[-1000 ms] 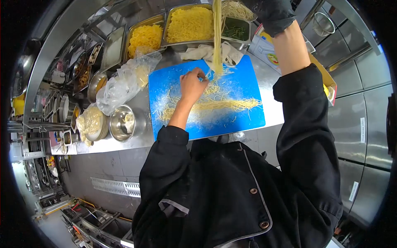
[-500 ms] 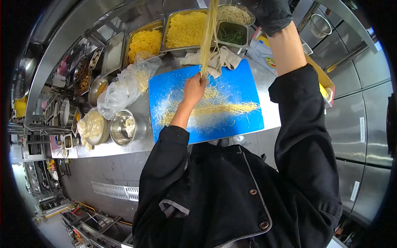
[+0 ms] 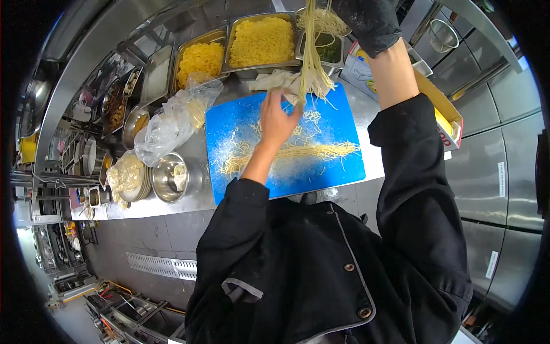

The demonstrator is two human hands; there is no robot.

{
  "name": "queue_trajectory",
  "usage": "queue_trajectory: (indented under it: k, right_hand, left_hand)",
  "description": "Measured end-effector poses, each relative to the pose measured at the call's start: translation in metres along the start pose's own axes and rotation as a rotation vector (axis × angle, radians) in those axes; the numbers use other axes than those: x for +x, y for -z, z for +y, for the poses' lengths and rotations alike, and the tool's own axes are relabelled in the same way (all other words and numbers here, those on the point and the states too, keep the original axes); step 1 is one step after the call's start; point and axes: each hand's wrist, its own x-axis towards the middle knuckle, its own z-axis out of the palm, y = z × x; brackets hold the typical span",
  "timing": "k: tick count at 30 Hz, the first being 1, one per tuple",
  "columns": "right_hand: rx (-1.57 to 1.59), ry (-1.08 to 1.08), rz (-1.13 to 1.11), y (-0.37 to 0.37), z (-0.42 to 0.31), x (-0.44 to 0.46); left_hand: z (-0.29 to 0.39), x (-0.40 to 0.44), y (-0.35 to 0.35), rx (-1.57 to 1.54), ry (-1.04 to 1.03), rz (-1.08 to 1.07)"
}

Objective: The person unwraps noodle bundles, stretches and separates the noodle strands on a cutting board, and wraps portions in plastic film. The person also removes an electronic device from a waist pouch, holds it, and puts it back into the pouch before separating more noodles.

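Note:
A bundle of long pale noodles [image 3: 310, 60] hangs from the top edge of the view down to the blue cutting board [image 3: 338, 117]. My right hand [image 3: 372, 26], in a black glove, is raised at the top beside the bundle's upper end; its fingertips are cut off, but the hanging strands appear held by it. My bare left hand [image 3: 279, 119] is over the board, fingers apart, close beside the bundle's lower end. Below it, a long row of noodles [image 3: 309, 151] lies across the floured board, with loose strands scattered around.
Behind the board stand metal pans of yellow food [image 3: 260, 40], a pan of chopped greens [image 3: 327, 53] and a cloth [image 3: 275, 80]. To the left are plastic bags [image 3: 166, 132], a steel bowl [image 3: 170, 178] and stacked plates [image 3: 140, 186]. A cardboard box [image 3: 438, 109] sits right.
The hanging noodles have shifted right, their lower ends now spread over the board's far edge. My left hand has loosened from around them and moved slightly right.

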Motion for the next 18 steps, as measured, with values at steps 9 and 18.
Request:
queue_trajectory:
  k: [9, 18]
  right_hand:
    - [-0.010, 0.058, -0.009, -0.005, -0.014, -0.006]
    - [-0.034, 0.164, 0.115, 0.021, -0.039, -0.009]
  left_hand:
    - [-0.025, -0.004, -0.032, 0.063, 0.129, -0.281]
    - [-0.067, -0.045, -0.002, 0.230, -0.068, -0.278]
